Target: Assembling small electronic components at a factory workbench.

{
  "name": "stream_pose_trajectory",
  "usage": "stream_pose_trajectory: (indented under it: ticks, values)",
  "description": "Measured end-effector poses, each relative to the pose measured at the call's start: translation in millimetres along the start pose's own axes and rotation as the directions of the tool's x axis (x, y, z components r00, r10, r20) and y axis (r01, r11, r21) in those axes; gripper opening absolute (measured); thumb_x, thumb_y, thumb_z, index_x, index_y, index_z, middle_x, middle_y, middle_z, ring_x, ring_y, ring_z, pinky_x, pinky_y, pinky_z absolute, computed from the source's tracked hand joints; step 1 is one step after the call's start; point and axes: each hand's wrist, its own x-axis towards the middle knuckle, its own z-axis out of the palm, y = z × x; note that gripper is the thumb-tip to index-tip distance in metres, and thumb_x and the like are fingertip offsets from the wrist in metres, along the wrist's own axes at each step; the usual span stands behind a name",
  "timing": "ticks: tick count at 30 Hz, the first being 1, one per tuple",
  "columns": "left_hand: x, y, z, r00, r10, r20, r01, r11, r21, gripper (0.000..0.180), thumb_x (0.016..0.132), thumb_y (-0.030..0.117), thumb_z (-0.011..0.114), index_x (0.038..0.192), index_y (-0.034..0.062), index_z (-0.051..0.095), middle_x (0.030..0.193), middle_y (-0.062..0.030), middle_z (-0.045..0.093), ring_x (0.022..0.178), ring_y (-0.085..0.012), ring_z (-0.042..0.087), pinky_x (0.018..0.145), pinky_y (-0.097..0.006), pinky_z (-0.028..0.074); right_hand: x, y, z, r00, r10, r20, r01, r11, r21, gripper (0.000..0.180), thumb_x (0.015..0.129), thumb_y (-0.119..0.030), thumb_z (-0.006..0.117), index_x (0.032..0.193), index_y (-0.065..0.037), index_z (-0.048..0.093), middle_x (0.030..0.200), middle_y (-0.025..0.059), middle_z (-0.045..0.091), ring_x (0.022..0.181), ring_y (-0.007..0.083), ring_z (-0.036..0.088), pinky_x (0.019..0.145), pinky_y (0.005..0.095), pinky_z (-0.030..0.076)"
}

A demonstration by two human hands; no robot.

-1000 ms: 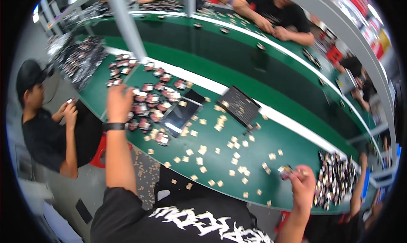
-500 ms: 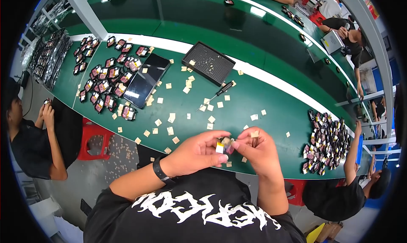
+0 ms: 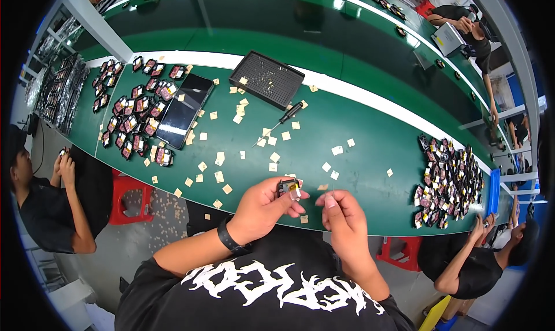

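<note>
The left hand (image 3: 263,206) pinches a small dark component (image 3: 287,187) in closed fingers, raised over the near edge of the green table (image 3: 370,152), likely for close work. Beside the component, the right hand (image 3: 341,215) pinches something tiny, perhaps 1 backing tab.

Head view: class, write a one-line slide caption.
Left hand holds a small dark component beside the right hand above a green bench.

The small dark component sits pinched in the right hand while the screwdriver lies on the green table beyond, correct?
Not quite: the head view shows the small dark component pinched in the left hand, not the right hand. The screwdriver does lie on the green table.
</note>
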Motion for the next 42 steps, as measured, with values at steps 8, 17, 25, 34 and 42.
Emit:
stream_pose_trajectory:
  ticks: [8,17,25,34,42]
  values:
    - [-9,1,12,0.974,0.219,0.05,-0.205,0.775,0.598,0.031,0.101,0.004,0.054,0.132,0.0011,0.054,0.092,-0.005,0.063,0.073,-0.0082,0.057,0.067,-0.025,0.049,-1,5,-8,0.998,-0.039,0.052,0.045,0.989,-0.14,0.038,0.101,-0.024,0.069,0.073,-0.004,0.053,0.066,-0.0061,0.049,0.062,0.0029,0.037,0.051,0.0242,0.031]
    - [-9,-3,17,0.939,0.332,0.095,-0.302,0.656,0.692,0.033,0.097,0.005,0.06,0.129,0.0005,0.055,0.085,-0.0077,0.061,0.067,-0.0135,0.055,0.063,-0.029,0.047,0,-4,-13,0.991,0.024,0.131,-0.003,0.988,-0.155,0.026,0.105,-0.019,0.058,0.087,-0.001,0.061,0.074,-0.0004,0.063,0.061,0.0057,0.047,0.057,0.0234,0.04]
    - [-7,1,18,0.938,0.333,0.099,-0.305,0.65,0.696,0.028,0.096,0.006,0.06,0.124,0.0006,0.061,0.083,-0.0079,0.062,0.065,-0.0145,0.056,0.062,-0.029,0.047,3,-11,-10,0.913,0.276,0.301,-0.298,0.954,0.028,0.017,0.105,-0.019,0.057,0.108,-0.002,0.055,0.076,0.0054,0.068,0.057,0.0047,0.052,0.051,0.0205,0.039]
    - [-1,-7,11,0.867,0.44,0.232,-0.454,0.51,0.73,0.028,0.096,0.006,0.058,0.123,-0.0006,0.061,0.089,-0.0108,0.067,0.07,-0.0223,0.063,0.067,-0.034,0.05,11,-5,1,0.878,0.364,0.311,-0.436,0.876,0.206,0.015,0.104,-0.017,0.059,0.1,-0.004,0.051,0.07,0.0062,0.065,0.047,0.0061,0.047,0.043,0.0222,0.033]
    - [-5,9,9,0.972,0.137,0.193,-0.232,0.713,0.662,0.026,0.099,0.008,0.055,0.123,-0.0008,0.059,0.085,-0.009,0.065,0.074,-0.0216,0.063,0.069,-0.035,0.05,11,-1,-2,0.922,0.271,0.275,-0.321,0.934,0.156,0.014,0.104,-0.014,0.06,0.097,-0.004,0.051,0.066,0.0053,0.063,0.046,0.0057,0.046,0.042,0.0219,0.033]
